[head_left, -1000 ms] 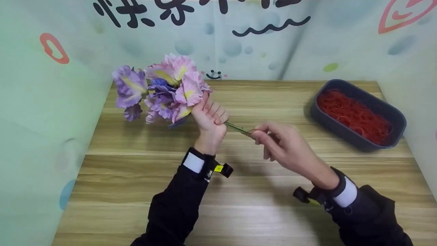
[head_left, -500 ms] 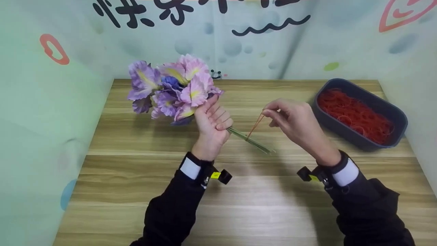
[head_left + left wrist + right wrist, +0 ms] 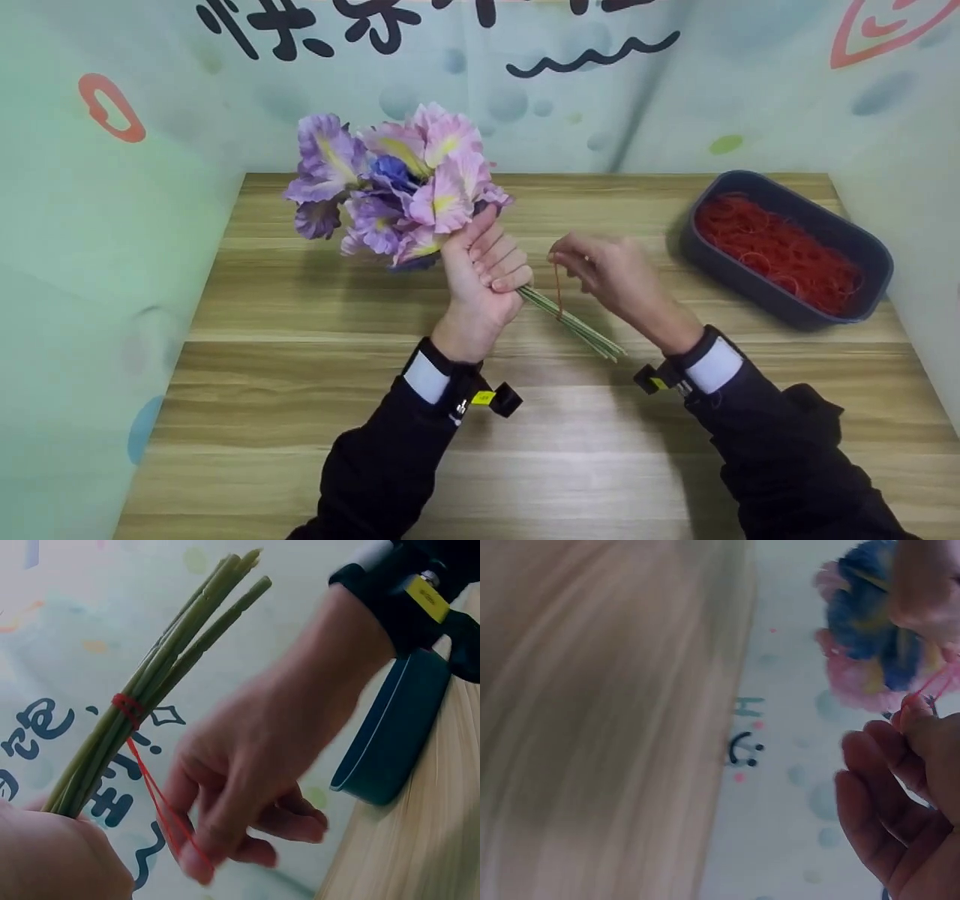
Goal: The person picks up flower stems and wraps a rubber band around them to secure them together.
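My left hand (image 3: 486,274) grips a bunch of artificial flowers (image 3: 442,199) just under the pink and purple blooms. Their green stems (image 3: 581,328) stick out of the fist, down and to the right. Around the stems a red rubber band (image 3: 127,706) is wound, and a loop of it stretches away from them. The thumb and forefinger of my right hand (image 3: 619,281) pinch the free end of that loop, apart from the stems. In the right wrist view the blooms (image 3: 870,622) are partly hidden behind the left hand.
On the right of the wooden table (image 3: 570,465) stands a dark grey tub (image 3: 787,311) holding a heap of red rubber bands (image 3: 780,251). A printed backdrop (image 3: 517,127) rises behind the table's far edge.
The bunch has shifted right in the head view. My right hand moved off the stems, pulling the rubber band out into a loop, then came back left and slightly lower.
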Available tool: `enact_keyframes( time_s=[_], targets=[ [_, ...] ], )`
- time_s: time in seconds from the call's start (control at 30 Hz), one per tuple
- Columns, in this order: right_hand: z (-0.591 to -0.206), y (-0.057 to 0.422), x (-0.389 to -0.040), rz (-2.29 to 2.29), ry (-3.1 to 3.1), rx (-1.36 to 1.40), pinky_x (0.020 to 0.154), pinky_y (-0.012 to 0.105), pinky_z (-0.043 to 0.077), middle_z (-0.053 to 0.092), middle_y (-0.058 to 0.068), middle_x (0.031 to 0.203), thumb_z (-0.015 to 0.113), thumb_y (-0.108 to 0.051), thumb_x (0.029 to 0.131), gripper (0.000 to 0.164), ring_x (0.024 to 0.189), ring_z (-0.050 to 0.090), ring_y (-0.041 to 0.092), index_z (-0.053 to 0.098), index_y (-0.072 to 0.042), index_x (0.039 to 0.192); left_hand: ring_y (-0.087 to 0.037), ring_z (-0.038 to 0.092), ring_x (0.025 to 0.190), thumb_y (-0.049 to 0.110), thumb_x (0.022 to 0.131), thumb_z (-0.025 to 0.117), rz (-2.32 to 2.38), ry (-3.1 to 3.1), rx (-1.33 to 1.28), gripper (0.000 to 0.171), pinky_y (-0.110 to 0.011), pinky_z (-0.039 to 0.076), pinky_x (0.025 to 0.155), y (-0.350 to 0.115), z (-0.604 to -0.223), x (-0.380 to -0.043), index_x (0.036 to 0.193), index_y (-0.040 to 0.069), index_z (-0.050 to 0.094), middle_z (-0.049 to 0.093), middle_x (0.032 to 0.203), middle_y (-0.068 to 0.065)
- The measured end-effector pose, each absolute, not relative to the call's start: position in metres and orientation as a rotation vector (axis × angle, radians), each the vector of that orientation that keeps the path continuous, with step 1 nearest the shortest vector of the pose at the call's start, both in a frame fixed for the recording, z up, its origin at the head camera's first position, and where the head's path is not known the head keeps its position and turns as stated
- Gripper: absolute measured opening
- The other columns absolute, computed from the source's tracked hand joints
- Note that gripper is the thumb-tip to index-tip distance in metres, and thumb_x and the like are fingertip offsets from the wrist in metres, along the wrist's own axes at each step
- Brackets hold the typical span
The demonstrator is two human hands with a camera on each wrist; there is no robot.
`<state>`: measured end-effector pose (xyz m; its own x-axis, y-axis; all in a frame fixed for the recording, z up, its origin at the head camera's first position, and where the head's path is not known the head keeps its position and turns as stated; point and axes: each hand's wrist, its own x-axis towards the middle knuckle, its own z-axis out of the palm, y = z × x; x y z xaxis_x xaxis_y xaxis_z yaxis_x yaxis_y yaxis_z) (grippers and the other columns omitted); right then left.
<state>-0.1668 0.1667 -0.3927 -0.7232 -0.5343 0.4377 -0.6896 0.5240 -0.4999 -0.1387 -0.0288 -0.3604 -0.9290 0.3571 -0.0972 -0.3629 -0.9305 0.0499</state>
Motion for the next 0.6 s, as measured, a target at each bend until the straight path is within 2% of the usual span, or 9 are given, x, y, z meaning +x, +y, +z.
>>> enact_keyframes(
  time_s=[0.13, 0.37, 0.5, 0.6],
  targets=[
    [-0.407, 0.157, -0.162, 0.951, -2.552, 1.093, 0.054, 0.020, 0.052, 0.072, 0.000, 0.077, 0.064, -0.018, 0.101, 0.012, 0.059, 0.061, 0.005, 0.073, -0.010, 0.099, -0.004, 0.011, 0.037, 0.028, 0.109, 0.033, 2.776, 0.061, -0.078, 0.062, -0.016, 0.016, 0.032, -0.029, -0.361, -0.139, 0.048, 0.019, 0.032, 0.032, 0.037, 0.006],
    [-0.416, 0.141, -0.147, 0.882, -2.616, 1.099, 0.050, 0.028, 0.051, 0.066, 0.000, 0.071, 0.067, -0.008, 0.096, 0.001, 0.057, 0.061, 0.014, 0.067, -0.009, 0.096, -0.004, 0.010, 0.037, 0.029, 0.109, 0.032, 2.807, 0.031, -0.053, 0.062, -0.016, 0.017, 0.031, -0.032, -0.360, -0.141, 0.048, 0.019, 0.032, 0.032, 0.036, 0.006],
    [-0.417, 0.133, -0.133, 0.880, -2.615, 1.161, 0.046, 0.029, 0.049, 0.060, 0.003, 0.066, 0.067, -0.009, 0.097, 0.009, 0.053, 0.057, 0.017, 0.066, -0.006, 0.105, -0.004, 0.011, 0.037, 0.030, 0.109, 0.032, 2.828, 0.031, -0.051, 0.062, -0.016, 0.017, 0.031, -0.034, -0.358, -0.143, 0.048, 0.019, 0.031, 0.032, 0.037, 0.006],
    [-0.416, 0.128, -0.122, 0.893, -2.560, 1.204, 0.046, 0.025, 0.049, 0.063, 0.004, 0.067, 0.068, -0.015, 0.098, 0.015, 0.053, 0.057, 0.013, 0.066, -0.004, 0.109, -0.004, 0.012, 0.037, 0.030, 0.109, 0.032, 2.844, 0.025, -0.062, 0.061, -0.016, 0.017, 0.030, -0.036, -0.358, -0.146, 0.048, 0.019, 0.031, 0.032, 0.037, 0.006]
  ],
)
